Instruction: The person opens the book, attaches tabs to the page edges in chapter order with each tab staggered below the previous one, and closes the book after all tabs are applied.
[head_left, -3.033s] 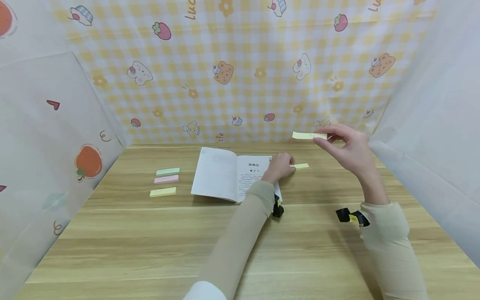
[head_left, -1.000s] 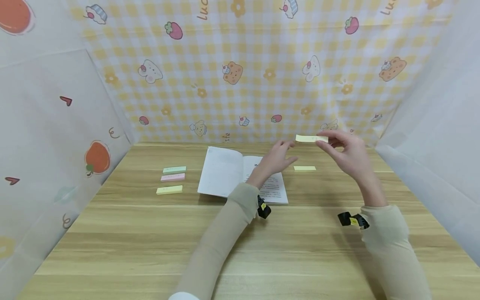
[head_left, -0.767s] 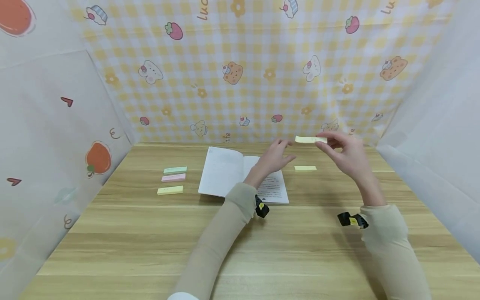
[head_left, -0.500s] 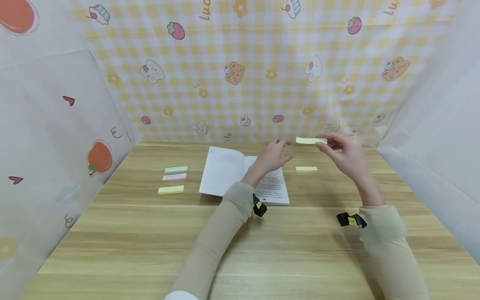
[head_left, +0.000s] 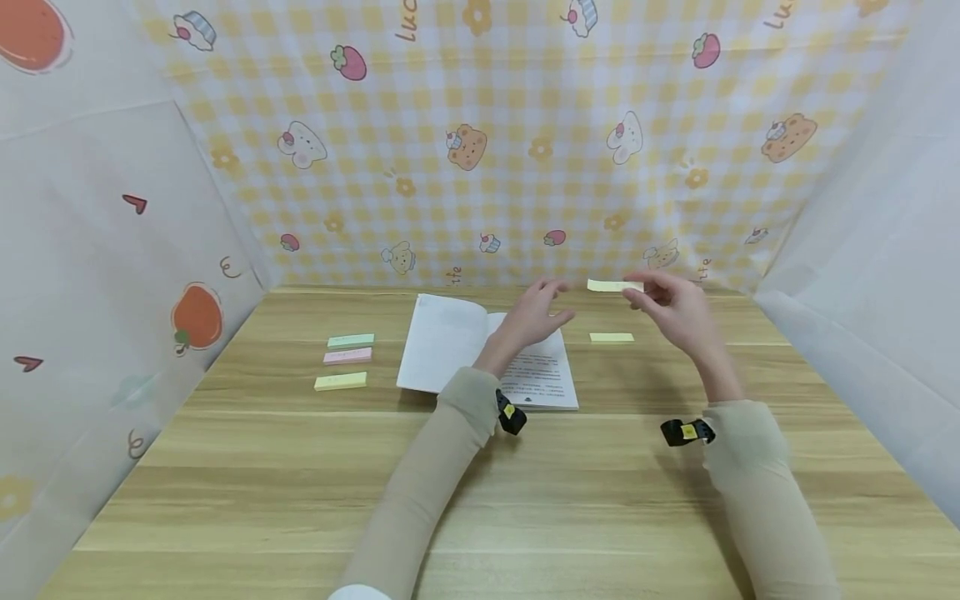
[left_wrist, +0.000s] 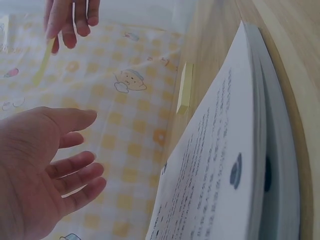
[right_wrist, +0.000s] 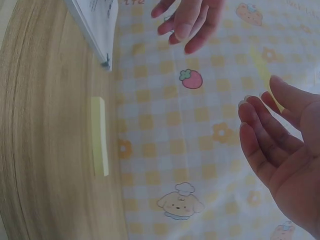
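My right hand (head_left: 675, 312) pinches a thin yellow sticky note (head_left: 606, 286) between thumb and index finger, raised above the back of the table. In the right wrist view the same note (right_wrist: 261, 67) sticks out past the fingertips. My left hand (head_left: 527, 318) hovers over the right page of an open book (head_left: 442, 342), its fingers apart and holding nothing, as the left wrist view also shows. A yellow sticky-note pad (head_left: 611, 337) lies on the table to the right of the book, below the pinched note.
Left of the book lie a green pad (head_left: 351, 341), a pink pad (head_left: 347, 357) and another yellow pad (head_left: 341, 382). A patterned cloth (head_left: 525, 167) hangs behind the wooden table (head_left: 570, 500). White sheets stand at both sides.
Three seconds ago my left hand held the yellow pad; it has let go and drawn back leftward over the book. My right hand has just shifted slightly left and down with the note.
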